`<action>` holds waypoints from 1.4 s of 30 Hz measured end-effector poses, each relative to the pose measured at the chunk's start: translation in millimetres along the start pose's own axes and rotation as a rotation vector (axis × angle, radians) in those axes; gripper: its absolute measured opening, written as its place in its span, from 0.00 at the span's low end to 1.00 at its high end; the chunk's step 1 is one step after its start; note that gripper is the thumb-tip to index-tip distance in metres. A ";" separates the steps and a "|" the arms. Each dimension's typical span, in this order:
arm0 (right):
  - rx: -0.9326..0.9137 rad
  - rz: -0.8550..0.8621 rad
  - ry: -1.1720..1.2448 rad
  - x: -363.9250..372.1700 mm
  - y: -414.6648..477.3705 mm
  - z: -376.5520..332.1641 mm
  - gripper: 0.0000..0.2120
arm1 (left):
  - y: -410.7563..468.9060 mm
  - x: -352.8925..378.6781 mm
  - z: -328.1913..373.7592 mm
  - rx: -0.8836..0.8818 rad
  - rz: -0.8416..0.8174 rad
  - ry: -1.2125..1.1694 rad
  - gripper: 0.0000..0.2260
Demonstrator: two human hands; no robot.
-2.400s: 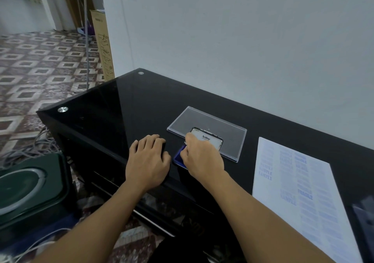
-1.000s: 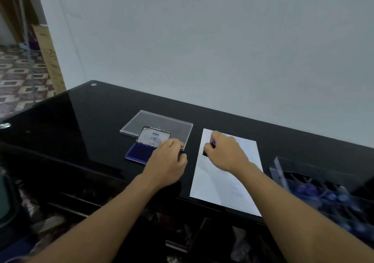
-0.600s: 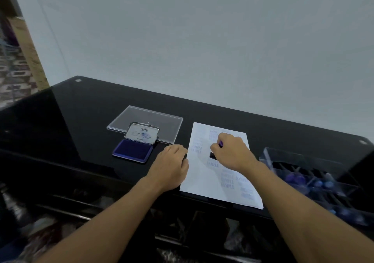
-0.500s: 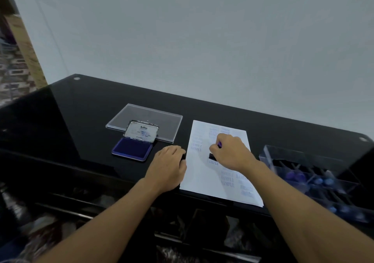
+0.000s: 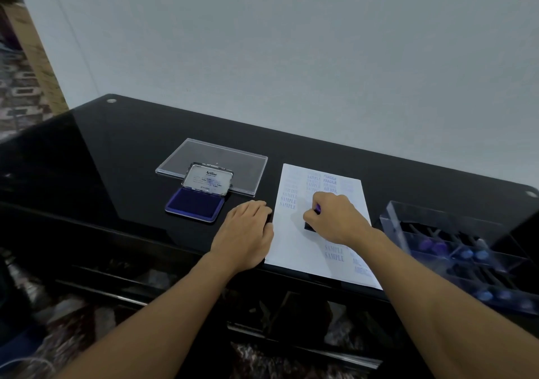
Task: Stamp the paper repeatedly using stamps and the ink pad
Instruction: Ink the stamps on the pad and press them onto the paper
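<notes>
A white paper (image 5: 291, 233) with rows of faint blue stamp marks lies on the black glass table (image 5: 116, 151). My right hand (image 5: 338, 221) is closed on a stamp (image 5: 309, 226) with a purple handle, and its dark base is pressed on the middle of the sheet. My left hand (image 5: 248, 233) rests palm down with curled fingers at the paper's left edge, and I see nothing in it. The ink pad (image 5: 194, 207) sits open to the left, blue pad showing and lid tilted up behind it.
A clear plastic cover (image 5: 233, 160) lies flat behind the ink pad. At the right stands a clear compartment box (image 5: 455, 250) holding several purple-handled stamps. A white wall runs close behind the table. The table's front edge is just under my wrists.
My right hand left the ink pad, carried the stamp to the paper and shifted it slightly down the sheet. My left hand moved from beside the pad to the paper's left edge.
</notes>
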State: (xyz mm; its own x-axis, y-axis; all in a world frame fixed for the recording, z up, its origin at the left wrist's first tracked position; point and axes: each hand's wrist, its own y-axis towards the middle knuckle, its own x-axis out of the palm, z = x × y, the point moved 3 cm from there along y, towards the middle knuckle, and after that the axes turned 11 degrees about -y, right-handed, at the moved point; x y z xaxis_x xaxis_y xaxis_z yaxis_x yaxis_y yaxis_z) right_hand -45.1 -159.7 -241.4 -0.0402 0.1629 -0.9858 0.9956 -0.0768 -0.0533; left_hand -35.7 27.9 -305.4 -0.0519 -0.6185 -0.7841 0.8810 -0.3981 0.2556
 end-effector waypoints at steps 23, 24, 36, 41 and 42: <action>0.030 0.115 -0.107 16.5 -7.9 -3.7 0.15 | -2.3 2.8 2.9 0.004 0.002 0.071 0.18; 0.032 0.120 -0.110 16.5 -7.2 -3.9 0.15 | -2.2 2.7 3.1 0.004 0.001 0.076 0.19; 0.048 0.175 -0.137 21.6 -12.7 -5.6 0.09 | -1.4 3.3 4.1 -0.008 -0.020 0.089 0.19; 0.057 0.162 -0.124 22.2 -12.5 -3.8 0.09 | -1.6 4.2 4.2 -0.014 -0.015 0.096 0.19; 0.060 0.157 -0.122 21.6 -11.6 -3.6 0.10 | -1.9 4.3 4.4 -0.013 -0.011 0.098 0.19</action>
State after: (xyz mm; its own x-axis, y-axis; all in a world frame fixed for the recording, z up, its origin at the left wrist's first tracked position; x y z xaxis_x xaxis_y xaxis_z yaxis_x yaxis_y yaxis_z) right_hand -57.2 -151.7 -261.5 0.1014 0.0245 -0.9945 0.9838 -0.1509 0.0966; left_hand -39.7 23.0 -306.7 -0.0164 -0.5447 -0.8385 0.8867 -0.3955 0.2396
